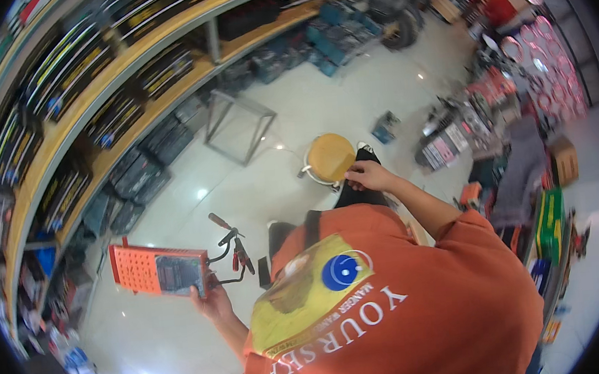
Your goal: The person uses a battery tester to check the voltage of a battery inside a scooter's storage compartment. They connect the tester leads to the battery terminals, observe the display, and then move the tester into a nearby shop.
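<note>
My left hand [213, 303] grips an orange battery charger [135, 267] by its end, out to the left above the floor. The charger is a boxy unit with a perforated side and a dark panel. From its end hang short black leads with clamps [240, 253], some with red parts. My right hand [372, 176] is in front of my body, over my dark trousers, its fingers curled together. Whether anything small is between them is hidden. Just beyond it stands a round stool [331, 157] with a yellow-brown seat and pale metal frame.
Long wooden shelves [101, 72] with dark tool cases curve along the left. A grey metal frame [241, 126] and a small bluish object [385, 127] stand on the pale tiled floor [207, 191]. Piled machinery [446, 147] and a green box [551, 225] line the right.
</note>
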Action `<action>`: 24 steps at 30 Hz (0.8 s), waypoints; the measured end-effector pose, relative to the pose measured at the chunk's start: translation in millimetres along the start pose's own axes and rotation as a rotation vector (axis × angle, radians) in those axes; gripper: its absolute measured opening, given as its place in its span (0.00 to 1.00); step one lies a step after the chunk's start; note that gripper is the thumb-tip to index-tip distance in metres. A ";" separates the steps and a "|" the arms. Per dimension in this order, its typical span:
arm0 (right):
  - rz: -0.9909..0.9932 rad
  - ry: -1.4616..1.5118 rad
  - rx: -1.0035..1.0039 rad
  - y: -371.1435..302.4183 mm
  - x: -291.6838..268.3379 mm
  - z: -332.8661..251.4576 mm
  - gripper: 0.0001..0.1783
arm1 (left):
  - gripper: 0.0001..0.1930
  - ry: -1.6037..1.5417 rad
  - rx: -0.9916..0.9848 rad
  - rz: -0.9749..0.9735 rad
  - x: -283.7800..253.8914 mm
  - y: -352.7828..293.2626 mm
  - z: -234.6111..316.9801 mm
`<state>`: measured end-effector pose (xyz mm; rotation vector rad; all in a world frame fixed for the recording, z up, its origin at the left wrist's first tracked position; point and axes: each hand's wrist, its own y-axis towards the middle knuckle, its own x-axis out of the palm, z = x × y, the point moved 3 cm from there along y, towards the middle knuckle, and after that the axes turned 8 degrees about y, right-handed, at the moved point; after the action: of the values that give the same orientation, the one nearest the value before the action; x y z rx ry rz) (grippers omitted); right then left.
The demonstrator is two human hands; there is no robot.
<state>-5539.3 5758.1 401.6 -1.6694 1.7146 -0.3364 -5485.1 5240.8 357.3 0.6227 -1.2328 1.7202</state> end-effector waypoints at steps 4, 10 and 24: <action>-0.121 -0.205 -0.073 -32.3 33.8 -31.9 0.20 | 0.28 0.100 0.086 0.125 -39.3 -20.5 11.6; -0.313 -0.424 -0.168 -37.4 66.5 -48.2 0.20 | 0.27 0.039 0.212 0.282 -17.9 -89.8 22.0; -0.695 -0.523 -0.308 -6.0 139.6 -77.7 0.17 | 0.31 -0.157 0.490 0.435 -61.3 -188.3 5.3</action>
<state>-5572.3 5602.6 418.8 -2.3013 0.7973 0.0677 -5291.5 5230.9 398.2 0.8300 -1.1091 2.4151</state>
